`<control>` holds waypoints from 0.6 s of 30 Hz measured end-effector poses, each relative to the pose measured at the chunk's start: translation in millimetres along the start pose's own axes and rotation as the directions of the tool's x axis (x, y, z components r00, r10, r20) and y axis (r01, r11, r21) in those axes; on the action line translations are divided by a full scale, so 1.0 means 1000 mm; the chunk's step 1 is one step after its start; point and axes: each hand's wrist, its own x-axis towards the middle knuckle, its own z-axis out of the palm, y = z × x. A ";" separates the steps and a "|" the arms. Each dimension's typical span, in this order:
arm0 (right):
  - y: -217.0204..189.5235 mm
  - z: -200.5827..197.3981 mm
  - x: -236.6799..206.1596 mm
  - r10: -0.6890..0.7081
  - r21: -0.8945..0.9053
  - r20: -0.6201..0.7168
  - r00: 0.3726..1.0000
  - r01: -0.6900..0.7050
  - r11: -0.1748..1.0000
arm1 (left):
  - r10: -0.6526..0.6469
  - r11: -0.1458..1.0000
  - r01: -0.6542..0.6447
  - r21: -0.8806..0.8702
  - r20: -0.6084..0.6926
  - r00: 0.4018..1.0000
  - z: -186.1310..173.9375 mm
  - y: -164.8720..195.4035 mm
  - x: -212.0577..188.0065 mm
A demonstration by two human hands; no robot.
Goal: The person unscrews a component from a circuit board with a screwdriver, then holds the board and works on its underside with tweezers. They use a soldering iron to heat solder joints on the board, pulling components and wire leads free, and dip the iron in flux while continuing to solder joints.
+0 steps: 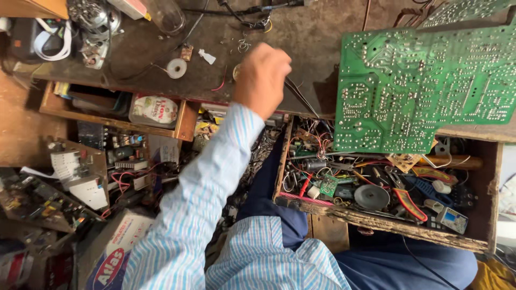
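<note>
Striped shirt sleeve (204,204) is extended up over the workbench (317,32). One hand (262,78), which side cannot be told, is curled shut above thin dark wires (301,96) running diagonally toward the open drawer (376,220). Beside it, a green circuit board (424,91) lies solder-side up, long axis crosswise.

Counted: 1 hand (262,79), 1 green circuit board (424,88), 1 solder spool (176,68), 1 open wooden drawer (376,221), 1 glass jar (166,15).

The person wears a light blue and white striped long-sleeved shirt (199,215) and blue trousers (398,263).
</note>
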 end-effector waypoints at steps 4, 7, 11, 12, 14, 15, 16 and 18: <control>-0.007 -0.007 -0.005 -0.006 -0.048 0.027 1.000 0.007 0.999 | -0.181 0.947 0.159 0.278 0.055 0.982 0.004 -0.043 0.051; -0.008 -0.008 -0.005 -0.012 -0.061 0.030 0.999 0.014 0.998 | -0.253 0.912 0.214 0.351 0.068 0.965 0.010 -0.050 0.071; -0.011 -0.008 -0.004 -0.013 -0.085 0.042 0.999 0.017 0.996 | -0.394 0.840 0.304 0.449 0.120 0.911 0.013 -0.042 0.083; -0.012 -0.008 -0.004 -0.011 -0.089 0.048 0.999 0.016 0.996 | -0.396 0.834 0.301 0.462 0.122 0.910 0.013 -0.040 0.085; -0.013 -0.007 -0.004 -0.012 -0.102 0.058 0.998 0.018 0.995 | -0.377 0.817 0.271 0.508 0.116 0.919 0.014 -0.039 0.087; -0.013 -0.007 -0.004 -0.013 -0.110 0.063 0.998 0.020 0.994 | -0.352 0.806 0.242 0.540 0.109 0.930 0.016 -0.040 0.088; -0.014 -0.007 -0.003 -0.013 -0.113 0.069 0.998 0.021 0.993 | -0.326 0.792 0.212 0.572 0.104 0.940 0.018 -0.042 0.088; -0.015 -0.006 -0.003 -0.015 -0.122 0.080 0.997 0.024 0.992 | -0.277 0.812 0.200 0.548 0.061 0.959 0.024 -0.046 0.089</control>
